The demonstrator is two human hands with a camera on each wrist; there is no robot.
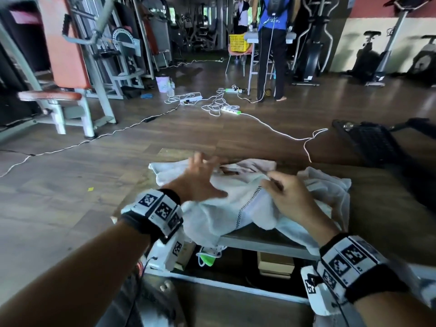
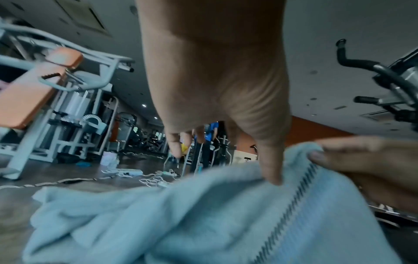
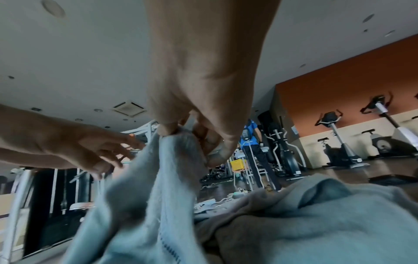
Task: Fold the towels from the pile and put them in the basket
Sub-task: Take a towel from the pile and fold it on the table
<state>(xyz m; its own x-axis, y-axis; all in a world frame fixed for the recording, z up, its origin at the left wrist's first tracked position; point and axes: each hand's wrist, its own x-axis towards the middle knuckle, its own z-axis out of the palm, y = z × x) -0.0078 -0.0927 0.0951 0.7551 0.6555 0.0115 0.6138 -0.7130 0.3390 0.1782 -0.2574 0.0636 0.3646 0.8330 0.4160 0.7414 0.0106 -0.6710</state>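
My right hand (image 1: 286, 194) pinches the white towel (image 1: 236, 208) at its raised edge, centre frame on the table (image 1: 377, 208). My left hand (image 1: 200, 182), fingers spread, hovers just left of that pinch. The stitched band runs from the pinch toward lower centre, so I judge the left is nearer the free edge.

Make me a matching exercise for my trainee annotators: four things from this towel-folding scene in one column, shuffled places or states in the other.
Things:
1. left hand
2. right hand
3. white towel
4. yellow basket

States:
A. on a chair far across the room
B. pinches a towel edge
C. crumpled on the table
D. fingers spread, open

Pairs: 1-D, 2-B, 3-C, 4-A
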